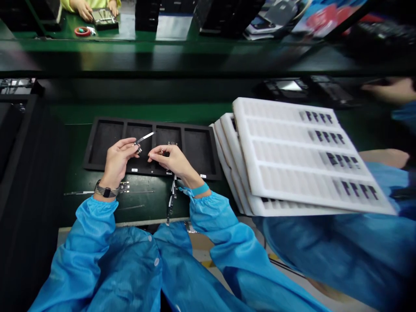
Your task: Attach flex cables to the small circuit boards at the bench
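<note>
My left hand [118, 158] is closed in a pinch on a thin silver strip [144, 138] that sticks up and to the right, with a small dark part at its lower end. My right hand [170, 158] is closed beside it, fingertips pinching a small dark piece I cannot make out. A narrow strip of small parts [171, 197] hangs down below the right wrist. Both hands hover over a black foam tray [198, 149] with several rectangular pockets, on a green bench.
A stack of white foam trays [292, 151] holding rows of small dark parts lies to the right. A co-worker's blue sleeve [357, 255] and hand [390, 91] are at the right. Another person's hands [86, 8] work at the far bench. Black bins stand at the left.
</note>
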Action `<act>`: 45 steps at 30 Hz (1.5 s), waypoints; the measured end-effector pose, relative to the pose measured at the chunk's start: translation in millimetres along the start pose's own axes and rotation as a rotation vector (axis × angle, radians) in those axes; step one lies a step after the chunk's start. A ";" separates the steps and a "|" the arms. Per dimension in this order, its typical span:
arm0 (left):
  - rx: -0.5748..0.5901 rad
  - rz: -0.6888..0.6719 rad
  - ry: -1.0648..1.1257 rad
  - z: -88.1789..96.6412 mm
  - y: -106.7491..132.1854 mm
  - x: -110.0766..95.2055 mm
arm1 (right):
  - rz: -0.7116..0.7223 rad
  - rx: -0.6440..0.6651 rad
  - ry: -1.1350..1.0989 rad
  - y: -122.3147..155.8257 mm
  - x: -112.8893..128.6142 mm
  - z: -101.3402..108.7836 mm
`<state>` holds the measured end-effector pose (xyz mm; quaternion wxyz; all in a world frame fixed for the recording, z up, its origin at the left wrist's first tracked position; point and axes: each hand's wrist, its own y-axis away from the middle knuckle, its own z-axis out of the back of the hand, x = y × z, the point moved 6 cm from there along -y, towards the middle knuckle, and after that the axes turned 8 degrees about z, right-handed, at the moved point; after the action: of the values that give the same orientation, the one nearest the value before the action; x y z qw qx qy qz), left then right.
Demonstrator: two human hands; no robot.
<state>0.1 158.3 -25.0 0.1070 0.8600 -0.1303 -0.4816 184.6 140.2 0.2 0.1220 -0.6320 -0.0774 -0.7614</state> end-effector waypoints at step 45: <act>-0.050 -0.015 -0.338 -17.8 19.0 -1.0 | 0.123 -0.066 0.191 5.9 7.6 1.6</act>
<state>12.6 141.8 -9.2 0.1015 0.7647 -0.1279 -0.6234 186.5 134.3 7.7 0.1542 -0.5636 -0.0015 -0.8115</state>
